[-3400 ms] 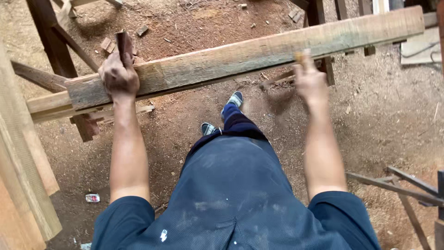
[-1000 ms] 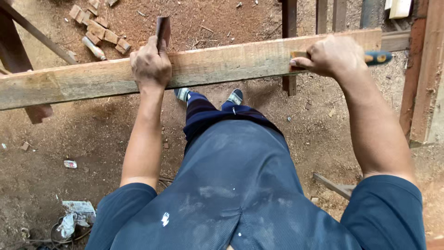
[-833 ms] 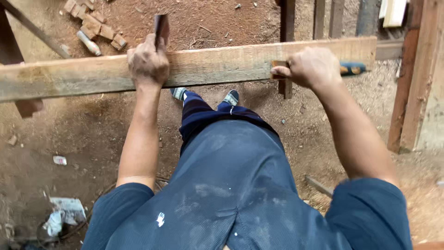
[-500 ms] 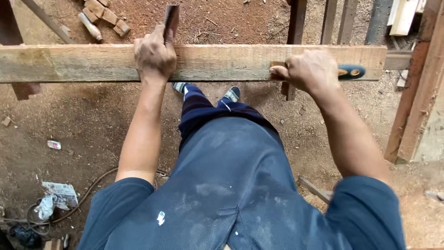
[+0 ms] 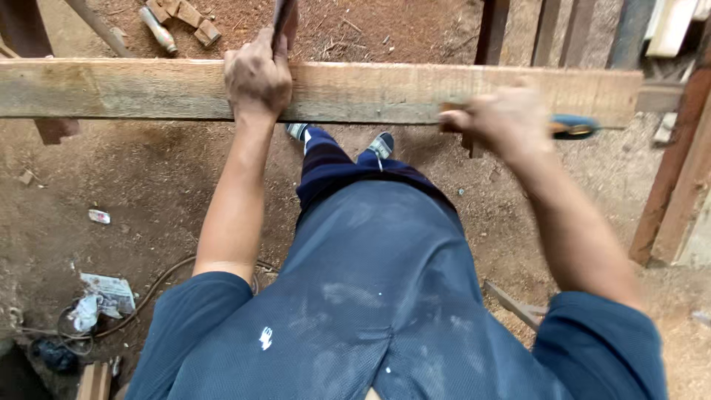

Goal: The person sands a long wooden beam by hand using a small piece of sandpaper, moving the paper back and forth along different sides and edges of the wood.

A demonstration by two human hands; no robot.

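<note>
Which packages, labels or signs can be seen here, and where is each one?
Crumpled wrapper: on the dirt at lower left, white and grey, flattened.
Small packet: on the dirt left of the left arm, white with red.
Small logo: on the blue shirt, white.
No signs or screens.

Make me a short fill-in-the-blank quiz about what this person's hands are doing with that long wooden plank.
1. The left hand grips the top edge of the long wooden ____.
2. The right hand holds a tool whose handle is coloured ____.
3. Below the plank, the person's two ____ show on the dirt ground.

Missing words: plank; blue; shoes
</note>
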